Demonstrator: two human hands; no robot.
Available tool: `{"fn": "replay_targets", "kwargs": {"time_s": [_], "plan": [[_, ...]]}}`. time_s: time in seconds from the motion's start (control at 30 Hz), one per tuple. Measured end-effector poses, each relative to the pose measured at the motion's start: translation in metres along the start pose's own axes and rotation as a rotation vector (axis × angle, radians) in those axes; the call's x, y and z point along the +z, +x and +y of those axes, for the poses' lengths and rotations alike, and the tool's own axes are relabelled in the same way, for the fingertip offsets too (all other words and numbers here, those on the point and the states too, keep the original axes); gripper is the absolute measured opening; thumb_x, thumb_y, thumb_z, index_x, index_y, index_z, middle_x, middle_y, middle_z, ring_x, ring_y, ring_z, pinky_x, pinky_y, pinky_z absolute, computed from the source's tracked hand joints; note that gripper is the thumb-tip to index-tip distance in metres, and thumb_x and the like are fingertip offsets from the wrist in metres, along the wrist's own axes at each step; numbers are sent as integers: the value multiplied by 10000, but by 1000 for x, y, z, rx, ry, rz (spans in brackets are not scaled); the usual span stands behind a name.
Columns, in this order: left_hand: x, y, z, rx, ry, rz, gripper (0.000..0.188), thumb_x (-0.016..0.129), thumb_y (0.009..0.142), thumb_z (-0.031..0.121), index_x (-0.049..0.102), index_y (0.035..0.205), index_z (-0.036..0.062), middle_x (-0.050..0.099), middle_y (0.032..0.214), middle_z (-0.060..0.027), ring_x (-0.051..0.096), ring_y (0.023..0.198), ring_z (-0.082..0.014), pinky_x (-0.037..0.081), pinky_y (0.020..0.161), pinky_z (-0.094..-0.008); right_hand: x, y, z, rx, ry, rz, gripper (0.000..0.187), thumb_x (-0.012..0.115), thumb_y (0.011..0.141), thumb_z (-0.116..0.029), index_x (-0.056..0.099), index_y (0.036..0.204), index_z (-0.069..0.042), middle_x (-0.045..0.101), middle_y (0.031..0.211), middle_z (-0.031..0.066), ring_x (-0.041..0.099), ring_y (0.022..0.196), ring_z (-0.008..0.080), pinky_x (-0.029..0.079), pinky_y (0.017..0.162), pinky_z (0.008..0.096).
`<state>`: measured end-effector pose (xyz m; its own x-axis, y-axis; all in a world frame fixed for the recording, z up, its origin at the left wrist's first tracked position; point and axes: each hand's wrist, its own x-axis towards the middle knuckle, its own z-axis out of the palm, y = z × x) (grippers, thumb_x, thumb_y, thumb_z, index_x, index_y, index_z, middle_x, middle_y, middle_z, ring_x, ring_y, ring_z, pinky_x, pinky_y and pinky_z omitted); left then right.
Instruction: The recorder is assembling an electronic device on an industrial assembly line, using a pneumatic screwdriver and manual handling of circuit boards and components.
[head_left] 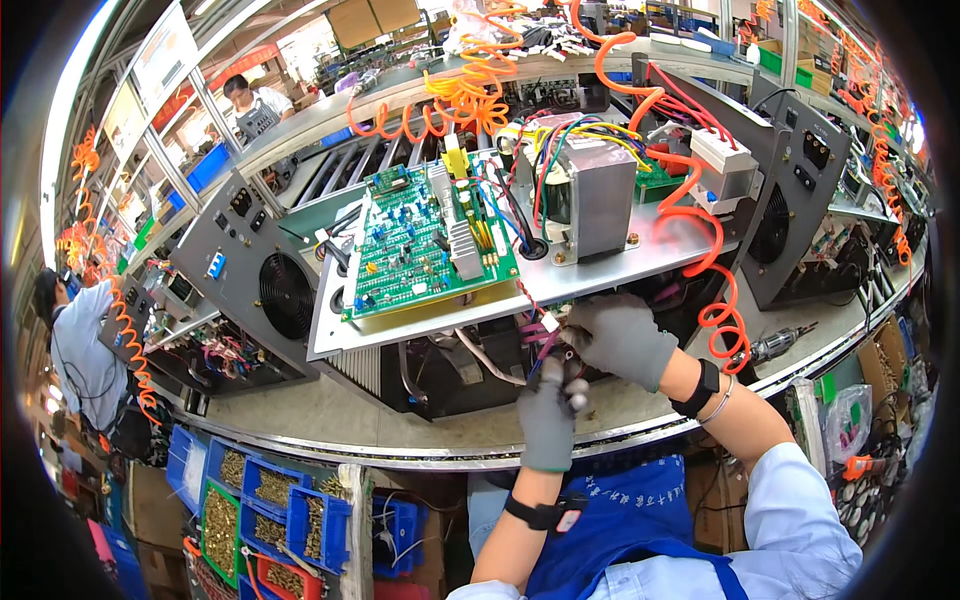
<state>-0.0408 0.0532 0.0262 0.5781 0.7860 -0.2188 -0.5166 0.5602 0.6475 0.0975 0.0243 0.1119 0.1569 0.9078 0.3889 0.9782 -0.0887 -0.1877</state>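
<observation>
The left hand (pixel 548 420) is at a purple wire (pixel 545 347) under the near edge of a metal plate (pixel 575 279); I cannot tell whether it clamps it. The right hand (pixel 625 340) hides its own fingertips, grip unreadable. The plate covers much of the black chassis (pixel 368 382).

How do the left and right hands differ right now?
The left hand sits lower in view than the right hand. The left hand points up the picture; the right hand slants leftward. A bracelet circles the right wrist; none shows on the left. Both wear grey gloves.
</observation>
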Motion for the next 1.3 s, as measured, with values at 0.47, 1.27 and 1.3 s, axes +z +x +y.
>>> {"fn": "replay_targets", "kwargs": {"time_s": [0.47,1.27,1.3], "plan": [[11,29,-2,40,-259,95,283,585,998,304,627,908,38,650,740,-64,579,545,-131,420,433,-234,3,-1,-9,60,-10,57,259,632,842,-321,679,756,-81,664,688,138,675,634,311,531,585,438],[7,51,-1,60,28,-25,457,497,1016,400,611,1245,22,663,912,-19,607,639,-111,449,473,-211,-29,-65,-27,153,347,111,257,602,894,-242,621,1085,-72,668,898,123,677,802,294,538,666,427],[1,54,4,10,-33,-46,423,481,1023,407,618,1161,32,655,847,-27,593,572,-132,443,423,-231,-41,-87,-22,73,474,242,282,573,944,-282,591,1150,-91,657,923,107,669,828,296,537,687,416]]}}
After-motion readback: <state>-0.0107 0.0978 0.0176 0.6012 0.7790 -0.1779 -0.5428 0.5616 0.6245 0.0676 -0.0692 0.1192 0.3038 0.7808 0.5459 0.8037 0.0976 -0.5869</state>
